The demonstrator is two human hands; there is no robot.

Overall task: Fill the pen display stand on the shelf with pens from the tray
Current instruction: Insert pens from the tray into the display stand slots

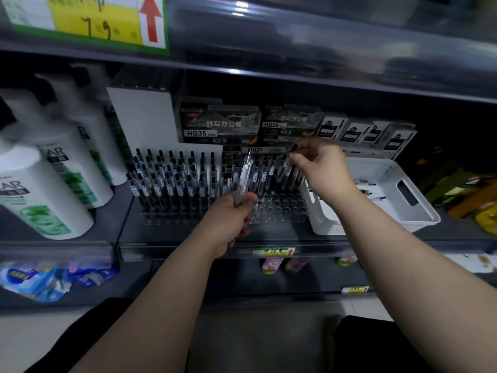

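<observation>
1. Your left hand [230, 215] is curled around a bundle of clear pens [245, 170]. It grips them near their lower ends and they stick up, leaning slightly right, in front of the stand's middle.
2. Your right hand [326, 170] pinches a single pen [294, 148] between thumb and fingertips. It is over the right rear rows of the stand, with the dark end up. I can't tell if its tip is in a hole; motion blur.
3. The pen display stand [279, 208] is clear acrylic and sits on the shelf [113, 227], centre, between bottles and tray.
4. Stand fill: the left half is packed with upright stocked pens [172, 179]. The right half has pens in the back rows only, and the front right holes are bare.
5. The white tray [419, 211] sits on the same shelf, just beside the stand's right end, possibly touching it. It's angled, near corner toward you.
6. A few loose pens [369, 184] lie flat in the tray, near your right wrist.
7. Behind the stand: dark HQ35 pen boxes [220, 126], with small white boxes [360, 133] to their right.
8. Left of the stand: white bottles [45, 189] with green labels.
9. A yellow price tag [88, 20] with a red arrow is on the shelf above, top left. A small label [273, 251] is on the shelf's front edge below the stand.
</observation>
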